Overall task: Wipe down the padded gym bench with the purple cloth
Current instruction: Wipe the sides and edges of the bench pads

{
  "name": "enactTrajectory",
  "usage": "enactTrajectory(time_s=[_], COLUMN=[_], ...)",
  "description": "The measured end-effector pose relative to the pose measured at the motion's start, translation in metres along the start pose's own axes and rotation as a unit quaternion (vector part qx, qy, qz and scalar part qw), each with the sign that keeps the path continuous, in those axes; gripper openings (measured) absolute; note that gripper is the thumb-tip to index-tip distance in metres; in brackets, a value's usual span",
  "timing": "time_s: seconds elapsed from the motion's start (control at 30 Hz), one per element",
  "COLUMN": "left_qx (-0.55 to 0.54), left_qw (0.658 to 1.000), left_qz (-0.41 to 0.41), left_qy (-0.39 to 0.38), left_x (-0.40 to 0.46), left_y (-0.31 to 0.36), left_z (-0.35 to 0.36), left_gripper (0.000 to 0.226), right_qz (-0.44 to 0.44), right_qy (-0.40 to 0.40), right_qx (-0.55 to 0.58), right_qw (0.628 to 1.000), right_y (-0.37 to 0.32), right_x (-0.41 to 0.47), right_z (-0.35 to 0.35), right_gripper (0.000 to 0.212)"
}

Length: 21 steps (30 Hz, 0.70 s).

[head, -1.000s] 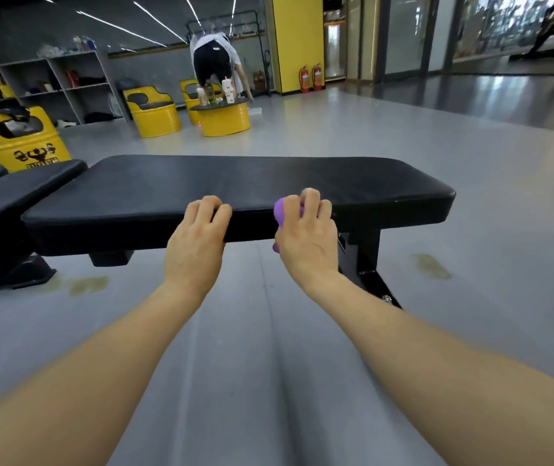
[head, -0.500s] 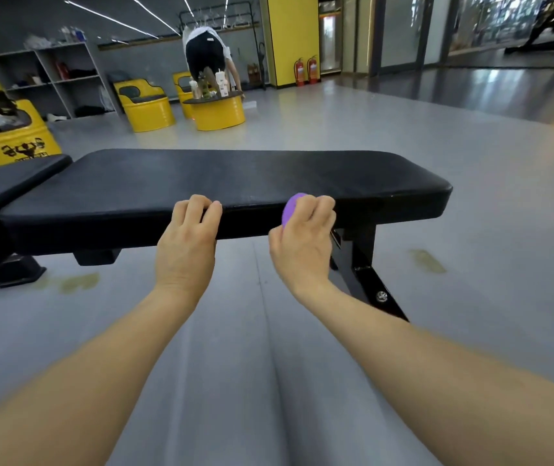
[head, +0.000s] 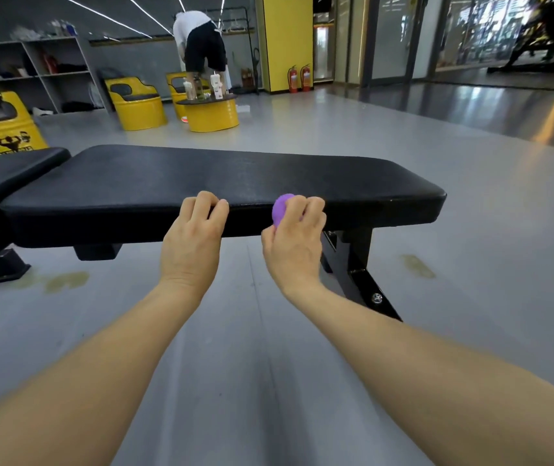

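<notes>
Cloth (head: 282, 208) mostly hidden in closed right hand (head: 294, 243) at bench (head: 221, 183) edge, shifted slightly right; left hand (head: 193, 243) curled over edge, empty, unmoved.

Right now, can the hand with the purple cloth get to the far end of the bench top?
Probably yes. The right hand grips the purple cloth at the bench near edge, and nothing lies on the pad toward its right end.

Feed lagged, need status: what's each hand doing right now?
Left hand: empty, fingers curled over the bench near edge.
Right hand: closed on the purple cloth at that edge.
</notes>
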<state>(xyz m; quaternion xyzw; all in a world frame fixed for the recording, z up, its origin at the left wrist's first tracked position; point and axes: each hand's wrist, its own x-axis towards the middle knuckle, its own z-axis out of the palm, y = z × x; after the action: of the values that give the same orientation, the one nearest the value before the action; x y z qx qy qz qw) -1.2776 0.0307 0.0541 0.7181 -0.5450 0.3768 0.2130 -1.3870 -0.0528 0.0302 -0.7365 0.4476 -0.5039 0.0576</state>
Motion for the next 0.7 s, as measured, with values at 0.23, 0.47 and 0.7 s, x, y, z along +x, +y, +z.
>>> enactTrajectory(time_s=[0.23, 0.47, 0.7], left_qx=[0.025, 0.038, 0.029], left_qw=[1.000, 0.999, 0.999], left_qz=[0.019, 0.005, 0.001], left_qy=[-0.001, 0.002, 0.020], left_x=[0.001, 0.000, -0.001], left_y=[-0.002, -0.001, 0.000], left_z=[0.003, 0.001, 0.003], left_gripper=[0.055, 0.056, 0.056], right_qz=[0.021, 0.008, -0.063], right_qy=[-0.036, 0.047, -0.038], right_qx=[0.015, -0.022, 0.033], right_qw=[0.999, 0.999, 0.997], right_y=[0.069, 0.002, 0.050], right_x=[0.022, 0.004, 0.022], right_z=[-0.024, 0.004, -0.019], right_gripper=[0.035, 0.045, 0.034])
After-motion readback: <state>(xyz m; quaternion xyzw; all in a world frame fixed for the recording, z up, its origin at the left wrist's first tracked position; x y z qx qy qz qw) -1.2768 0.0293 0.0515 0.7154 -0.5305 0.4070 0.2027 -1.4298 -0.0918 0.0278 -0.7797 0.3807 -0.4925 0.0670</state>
